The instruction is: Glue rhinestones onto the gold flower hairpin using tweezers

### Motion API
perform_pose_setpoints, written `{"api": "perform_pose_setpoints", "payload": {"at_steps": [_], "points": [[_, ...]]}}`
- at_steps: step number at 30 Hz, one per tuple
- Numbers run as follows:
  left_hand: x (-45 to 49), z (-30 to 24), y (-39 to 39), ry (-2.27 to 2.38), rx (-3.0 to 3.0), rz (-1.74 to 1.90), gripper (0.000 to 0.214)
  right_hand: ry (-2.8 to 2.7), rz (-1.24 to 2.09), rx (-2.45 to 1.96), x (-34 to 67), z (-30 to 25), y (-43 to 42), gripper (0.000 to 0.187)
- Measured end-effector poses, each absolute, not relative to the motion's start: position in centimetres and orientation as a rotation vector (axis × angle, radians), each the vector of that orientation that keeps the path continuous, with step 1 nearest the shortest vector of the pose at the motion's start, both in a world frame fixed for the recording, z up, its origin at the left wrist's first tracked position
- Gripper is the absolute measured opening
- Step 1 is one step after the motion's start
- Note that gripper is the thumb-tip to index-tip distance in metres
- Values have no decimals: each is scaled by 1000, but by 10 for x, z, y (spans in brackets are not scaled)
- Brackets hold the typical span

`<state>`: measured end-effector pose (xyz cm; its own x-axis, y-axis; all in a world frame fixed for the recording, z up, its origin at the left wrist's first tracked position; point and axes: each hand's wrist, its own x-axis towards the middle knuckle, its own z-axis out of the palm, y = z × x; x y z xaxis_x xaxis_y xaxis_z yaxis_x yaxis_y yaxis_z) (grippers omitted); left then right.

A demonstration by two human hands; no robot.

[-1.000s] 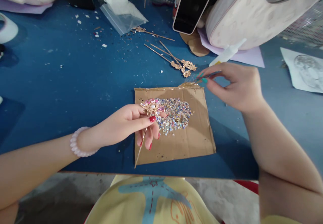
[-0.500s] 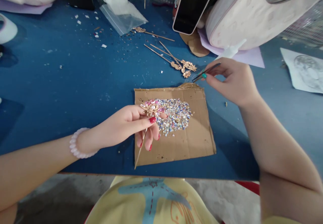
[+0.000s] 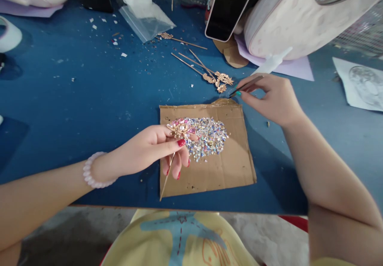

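Observation:
My left hand (image 3: 158,146) is closed on a gold hairpin (image 3: 182,128) with pink stones and a pearl at its head; its thin stem slants down toward me. Beneath that hand lies a piece of brown cardboard (image 3: 227,170) bearing a heap of small multicoloured rhinestones (image 3: 208,138). My right hand (image 3: 269,98) pinches dark tweezers (image 3: 247,85). Their tips are down by the cardboard's top edge, beside a shiny patch; whether anything sits between them is too small to tell. Several plain gold hairpins (image 3: 220,80) lie just beyond the tips.
At the back stand a phone (image 3: 229,10) and a pale bag (image 3: 275,22), with a white-tipped bottle nozzle (image 3: 273,61) behind my right hand. A clear plastic bag (image 3: 143,16) lies back left, a tape roll (image 3: 10,34) far left, a printed sheet (image 3: 360,84) right.
My right hand has shifted slightly left and down, and the tweezers now lie at a flatter angle in it. The left hand and its hairpin have stayed nearly still.

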<state>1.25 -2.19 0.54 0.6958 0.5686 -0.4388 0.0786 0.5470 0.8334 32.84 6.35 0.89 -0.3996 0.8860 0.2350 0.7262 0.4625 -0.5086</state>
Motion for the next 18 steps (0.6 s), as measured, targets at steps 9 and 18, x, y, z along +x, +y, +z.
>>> {"api": "perform_pose_setpoints", "payload": {"at_steps": [9, 18], "points": [[11, 1, -20, 717, 965, 320, 21, -2245, 339, -1411, 331, 4, 65, 2], [10, -1, -18, 684, 978, 320, 22, -2267, 323, -1382, 335, 2, 67, 16]]}}
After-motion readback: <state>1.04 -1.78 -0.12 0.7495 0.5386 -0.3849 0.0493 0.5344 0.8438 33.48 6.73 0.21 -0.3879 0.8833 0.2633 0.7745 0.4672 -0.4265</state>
